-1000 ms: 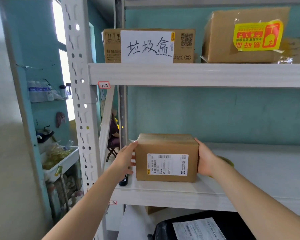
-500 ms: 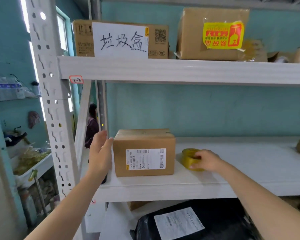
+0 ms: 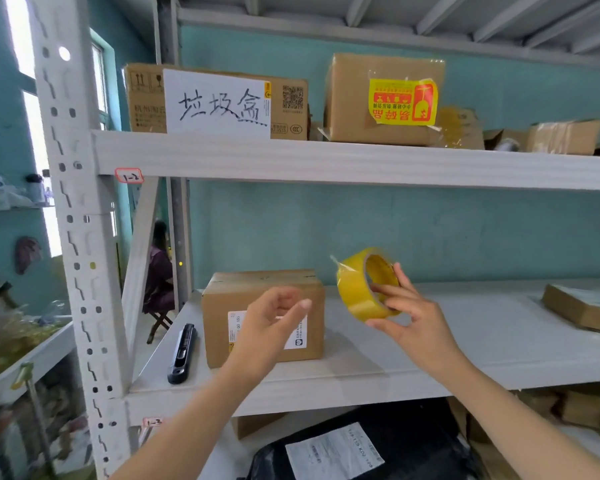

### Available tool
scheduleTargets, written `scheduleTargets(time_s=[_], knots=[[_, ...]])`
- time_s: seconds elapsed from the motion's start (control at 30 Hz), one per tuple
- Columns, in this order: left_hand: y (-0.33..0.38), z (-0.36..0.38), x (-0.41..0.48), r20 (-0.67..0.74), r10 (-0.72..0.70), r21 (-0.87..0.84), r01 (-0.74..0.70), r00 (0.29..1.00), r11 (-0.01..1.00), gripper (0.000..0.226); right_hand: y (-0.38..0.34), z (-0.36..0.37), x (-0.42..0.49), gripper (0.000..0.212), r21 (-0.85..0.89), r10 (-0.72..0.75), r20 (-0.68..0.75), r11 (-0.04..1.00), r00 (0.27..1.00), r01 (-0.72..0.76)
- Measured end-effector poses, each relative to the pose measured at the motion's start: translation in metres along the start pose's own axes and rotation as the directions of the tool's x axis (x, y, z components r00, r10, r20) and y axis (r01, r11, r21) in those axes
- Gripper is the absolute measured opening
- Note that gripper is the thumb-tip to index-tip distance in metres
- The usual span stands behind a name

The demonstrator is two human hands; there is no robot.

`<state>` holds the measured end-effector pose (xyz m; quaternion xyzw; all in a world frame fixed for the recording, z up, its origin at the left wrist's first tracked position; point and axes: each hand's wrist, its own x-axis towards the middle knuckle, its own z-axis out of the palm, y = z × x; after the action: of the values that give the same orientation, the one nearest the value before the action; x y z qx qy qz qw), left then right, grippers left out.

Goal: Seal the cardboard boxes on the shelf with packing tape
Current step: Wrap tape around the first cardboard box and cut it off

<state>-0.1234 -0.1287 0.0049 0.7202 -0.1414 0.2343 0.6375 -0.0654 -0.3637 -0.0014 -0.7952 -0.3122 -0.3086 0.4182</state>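
Pale grey metal shelf (image 3: 465,362), middle level. Brown cardboard box with a white shipping label (image 3: 243,303) resting near its left end. Right hand (image 3: 413,313) raised beside the box, gripping a yellow roll of packing tape (image 3: 355,292), fingers hooked through the core. Left hand (image 3: 274,315) in front of the box, loosely curled, empty. Black box cutter (image 3: 182,353) lying left of the box.

Box: small brown cardboard box with a white shipping label on its front (image 3: 222,306), upright at the left end of the white metal shelf (image 3: 465,368); top flaps closed, centre seam visible.
Tape: yellow translucent roll of packing tape (image 3: 355,292), held in the air right of the box, tilted on edge, open core showing; a loose end sticks out at its upper left.
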Motion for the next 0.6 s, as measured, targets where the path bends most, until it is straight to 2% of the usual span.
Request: scheduleTargets(time_s=[0.07,0.13,0.2,0.3,0.4,0.43,0.5,0.53,0.6], knots=[[0.005,0.011,0.0,0.213,-0.094,-0.068,0.11,0.973,0.992,0.045,-0.019,0.005,-0.008,0.014,0.061,-0.042,-0.006,0.997,0.999,0.042],[0.011,0.02,-0.003,0.351,-0.03,-0.178,0.098,0.936,0.979,0.042,-0.035,0.012,-0.011,0.015,0.134,-0.048,-0.01,0.99,0.999,0.049],[0.014,0.024,-0.004,0.36,0.038,-0.296,0.076,0.932,0.952,0.035,-0.048,0.021,-0.013,0.02,0.187,-0.042,-0.01,0.981,0.999,0.043],[0.016,0.024,-0.004,0.287,0.072,-0.377,0.044,0.955,0.925,0.031,-0.059,0.034,-0.012,0.024,0.23,-0.009,-0.01,0.973,1.0,0.011],[0.019,0.015,-0.002,0.212,0.068,-0.31,0.001,0.975,0.951,0.031,-0.065,0.037,-0.01,0.031,0.236,-0.031,0.012,0.971,0.999,0.027],[0.02,0.01,-0.001,0.195,0.059,-0.268,-0.005,0.979,0.963,0.029,-0.067,0.036,-0.008,0.026,0.27,-0.008,-0.008,0.963,1.0,0.01],[0.021,-0.002,0.002,0.192,0.048,-0.142,-0.021,0.98,0.99,0.015,-0.072,0.031,0.0,0.014,0.399,0.059,-0.099,0.917,0.993,-0.014],[0.022,-0.009,0.003,0.205,0.047,-0.059,-0.036,0.978,0.998,0.01,-0.077,0.028,0.006,0.015,0.449,0.082,-0.131,0.893,0.988,-0.014],[0.024,-0.022,0.003,0.246,0.041,0.096,-0.066,0.968,0.993,0.008,-0.093,0.021,0.021,0.018,0.498,0.068,-0.097,0.867,0.993,-0.01]])
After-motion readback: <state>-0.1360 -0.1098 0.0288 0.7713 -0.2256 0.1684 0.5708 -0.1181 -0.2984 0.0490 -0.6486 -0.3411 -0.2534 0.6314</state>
